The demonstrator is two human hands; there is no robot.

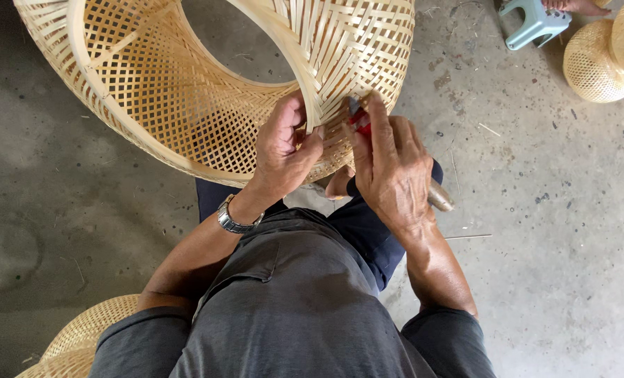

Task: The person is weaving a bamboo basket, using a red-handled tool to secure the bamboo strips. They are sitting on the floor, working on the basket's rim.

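The big woven bamboo basket frame lies tipped on its side against my knees, its open mouth turned up toward me and its lattice wall curving away over the concrete floor. My left hand is closed on the broad rim band, thumb on the inner face and fingers wrapped round the edge, pinching it just where the weave meets the band. My right hand is clenched around a small red-handled cutting tool, its tip set against the strip ends right beside my left thumb; a pale wooden handle sticks out below my right wrist, though I cannot tell what it belongs to. I judge the frame light for its bulk and springy: the open weave would give and could crack or fray if squeezed, while the thick rim band is the stiff part and the safe place to grip, as I do now. The split bamboo looks smooth, with sharp edges likely at the cut ends. A metal wristwatch sits on my left wrist. Farther out, another woven piece rests by my left elbow, two rounded woven shades stand at the upper right, and a pale green plastic stool has someone's foot beside it.
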